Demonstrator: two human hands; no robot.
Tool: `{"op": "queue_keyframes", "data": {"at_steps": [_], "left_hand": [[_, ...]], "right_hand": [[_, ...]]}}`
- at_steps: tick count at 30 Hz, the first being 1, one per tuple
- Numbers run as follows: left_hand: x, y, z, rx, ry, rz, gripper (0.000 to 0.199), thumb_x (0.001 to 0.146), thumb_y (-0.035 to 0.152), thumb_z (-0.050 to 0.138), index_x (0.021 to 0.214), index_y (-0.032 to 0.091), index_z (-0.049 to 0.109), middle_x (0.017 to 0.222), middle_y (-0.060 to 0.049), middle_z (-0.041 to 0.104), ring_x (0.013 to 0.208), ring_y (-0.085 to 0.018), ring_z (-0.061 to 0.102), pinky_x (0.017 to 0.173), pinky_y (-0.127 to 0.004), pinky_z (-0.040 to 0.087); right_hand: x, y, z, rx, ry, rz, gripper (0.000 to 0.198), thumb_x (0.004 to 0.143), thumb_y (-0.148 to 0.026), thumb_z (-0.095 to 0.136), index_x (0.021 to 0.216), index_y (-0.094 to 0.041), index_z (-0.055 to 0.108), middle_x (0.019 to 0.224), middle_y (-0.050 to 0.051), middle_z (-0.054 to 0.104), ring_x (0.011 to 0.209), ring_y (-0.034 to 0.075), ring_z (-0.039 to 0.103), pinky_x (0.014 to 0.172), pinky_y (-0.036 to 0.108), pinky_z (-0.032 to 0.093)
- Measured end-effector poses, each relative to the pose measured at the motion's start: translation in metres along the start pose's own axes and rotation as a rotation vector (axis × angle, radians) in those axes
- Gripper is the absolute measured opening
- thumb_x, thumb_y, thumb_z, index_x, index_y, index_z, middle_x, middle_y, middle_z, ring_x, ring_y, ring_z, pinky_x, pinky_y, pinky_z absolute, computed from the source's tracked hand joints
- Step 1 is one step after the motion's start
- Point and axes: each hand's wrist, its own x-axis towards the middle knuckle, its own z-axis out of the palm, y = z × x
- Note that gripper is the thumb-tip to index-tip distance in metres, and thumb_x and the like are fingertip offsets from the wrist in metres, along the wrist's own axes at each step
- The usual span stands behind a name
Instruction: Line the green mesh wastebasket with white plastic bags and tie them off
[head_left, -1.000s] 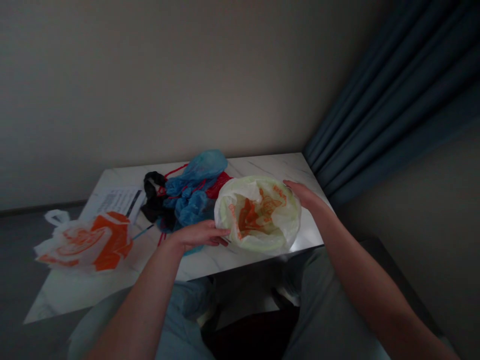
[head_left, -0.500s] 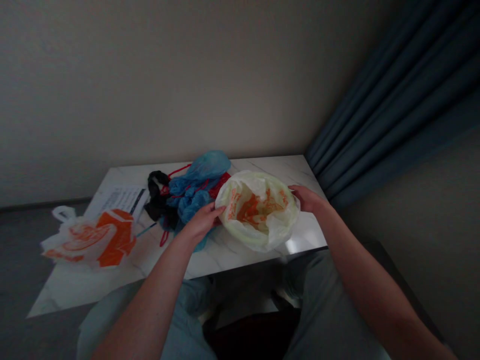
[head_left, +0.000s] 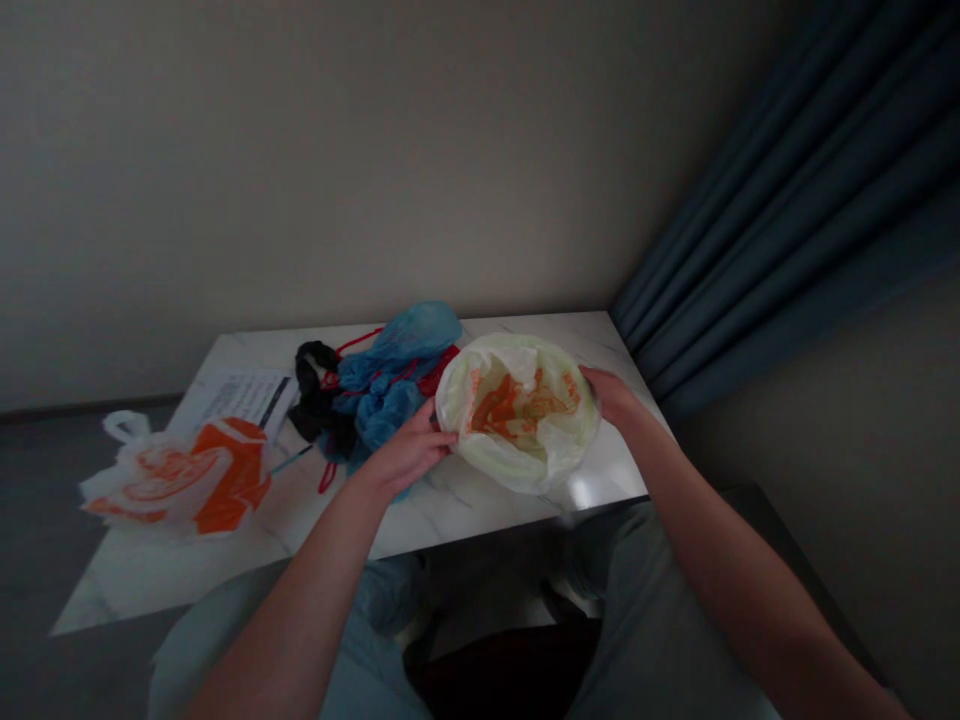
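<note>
A small round bin (head_left: 499, 468), pale yellow-green through its covering, is lined with a white plastic bag (head_left: 555, 440) folded over the rim. Orange print shows inside the bag. My left hand (head_left: 420, 447) grips the bin's left side, the fingers partly hidden behind it. On the opposite side, my right hand (head_left: 606, 395) holds the bin near its rim, its lower fingers out of sight. Just left of the bin lies a pile of crumpled blue plastic bags (head_left: 390, 400), with black bags (head_left: 319, 385) and red drawstrings among them.
A white and orange plastic bag (head_left: 187, 475) lies at the left of the marble-patterned table (head_left: 442, 520). Behind it are a printed sheet (head_left: 236, 395) and a thin blue stick (head_left: 291, 460). A wall stands behind; a dark blue curtain (head_left: 795, 210) hangs at right.
The bin has turned and tilted slightly between my hands, its near edge moving up a little. My left hand has shifted lower along its side. The other bags have stayed put.
</note>
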Motion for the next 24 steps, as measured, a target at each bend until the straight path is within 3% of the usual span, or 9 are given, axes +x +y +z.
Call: {"op": "queue_keyframes", "data": {"at_steps": [3,7,12,18,24], "left_hand": [[0.002,-0.002,0.001,0.013,0.028,-0.002,0.088,0.067,0.010,0.075,0.146,0.024,0.039,0.132,-0.013,0.062,0.111,-0.027,0.064,0.095,-0.041,0.051],[0.004,-0.005,0.003,0.029,0.056,-0.017,0.082,0.066,0.012,0.076,0.141,0.020,0.044,0.120,-0.012,0.067,0.102,-0.025,0.067,0.090,-0.039,0.053],[0.006,-0.007,0.003,0.140,0.148,-0.032,0.066,0.064,0.019,0.078,0.125,0.016,0.056,0.103,-0.009,0.072,0.086,-0.021,0.068,0.078,-0.033,0.052],[0.010,-0.014,-0.006,0.480,0.273,-0.027,0.034,0.068,0.038,0.075,0.091,0.014,0.065,0.076,-0.004,0.068,0.063,-0.016,0.058,0.060,-0.029,0.043],[0.015,-0.017,-0.013,0.700,0.400,0.069,0.027,0.068,0.042,0.073,0.080,0.020,0.063,0.078,-0.006,0.069,0.074,-0.024,0.064,0.067,-0.034,0.046]], "right_hand": [[0.001,0.001,-0.001,-0.076,0.098,-0.054,0.027,0.083,-0.044,0.055,0.074,-0.020,0.063,0.075,0.006,0.071,0.073,0.021,0.065,0.065,0.030,0.052],[0.004,-0.001,-0.004,-0.472,0.262,-0.252,0.026,0.083,-0.042,0.053,0.069,-0.020,0.059,0.070,0.005,0.066,0.068,0.019,0.058,0.064,0.029,0.044],[-0.002,-0.002,-0.004,-0.688,0.289,-0.382,0.023,0.086,-0.035,0.050,0.072,-0.020,0.060,0.072,0.007,0.066,0.065,0.019,0.056,0.063,0.029,0.040],[-0.017,-0.011,0.002,-0.903,0.343,-0.438,0.015,0.082,-0.028,0.055,0.072,-0.020,0.062,0.070,0.006,0.066,0.060,0.018,0.053,0.060,0.029,0.036],[-0.030,-0.020,0.009,-0.986,0.310,-0.441,0.013,0.080,-0.028,0.056,0.072,-0.020,0.064,0.070,0.007,0.067,0.062,0.019,0.055,0.060,0.030,0.036]]}}
